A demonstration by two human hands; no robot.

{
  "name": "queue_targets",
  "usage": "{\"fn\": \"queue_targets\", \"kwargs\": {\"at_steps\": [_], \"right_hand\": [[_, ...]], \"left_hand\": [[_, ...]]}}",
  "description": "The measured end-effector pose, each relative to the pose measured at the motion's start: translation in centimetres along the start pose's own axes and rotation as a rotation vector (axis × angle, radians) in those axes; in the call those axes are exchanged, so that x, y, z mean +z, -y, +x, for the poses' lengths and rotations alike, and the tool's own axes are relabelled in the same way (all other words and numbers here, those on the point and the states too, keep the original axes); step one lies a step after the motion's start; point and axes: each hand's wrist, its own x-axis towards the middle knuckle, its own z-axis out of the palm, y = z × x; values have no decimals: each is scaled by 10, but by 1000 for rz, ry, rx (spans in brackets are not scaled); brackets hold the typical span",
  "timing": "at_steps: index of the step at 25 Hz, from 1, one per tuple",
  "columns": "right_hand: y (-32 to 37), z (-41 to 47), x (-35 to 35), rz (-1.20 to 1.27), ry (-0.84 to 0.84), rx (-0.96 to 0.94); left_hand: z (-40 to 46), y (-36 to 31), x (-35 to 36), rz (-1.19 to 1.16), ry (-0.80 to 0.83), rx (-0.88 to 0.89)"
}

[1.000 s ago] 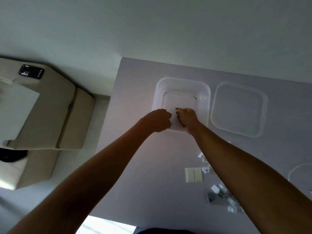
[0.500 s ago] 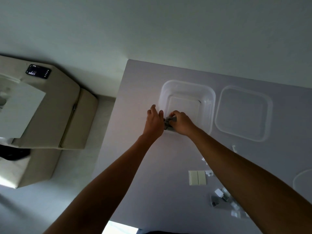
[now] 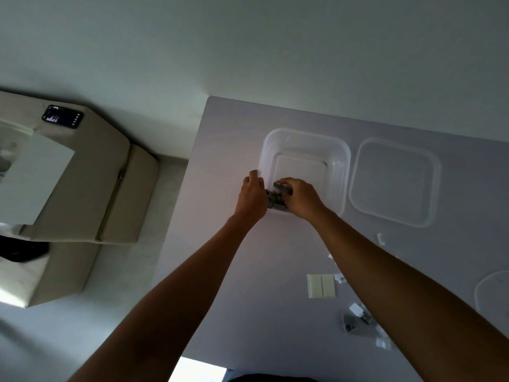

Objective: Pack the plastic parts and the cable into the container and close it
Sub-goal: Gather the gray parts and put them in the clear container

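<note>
Your left hand (image 3: 252, 195) has opened against the container (image 3: 340, 172) wall; right hand (image 3: 298, 198) grips the dark bundled cable (image 3: 274, 198) inside.

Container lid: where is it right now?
In the head view the lid lies flat on the table, off the container and right beside it on the person's right, beyond the right hand.

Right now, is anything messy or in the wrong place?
Yes: small white plastic parts lie scattered on the table, not packed yet. The lid sits off beside the open container.
</note>
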Motion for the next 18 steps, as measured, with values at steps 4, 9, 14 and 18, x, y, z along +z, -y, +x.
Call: {"fn": "queue_targets", "kwargs": {"at_steps": [4,9,14,18], "right_hand": [[8,-5,-10,32,-43,-4],[16,-43,-34,226,-351,-130],[-40,-122,-54,251,-521,-184],[-123,-200,-41,221,-458,12]], "left_hand": [[2,2,-10,75,8,-6],[-30,-9,-23,304,-368,258],[-108,-23,26,210,-242,582],[-177,-7,94,229,170,560]]}}
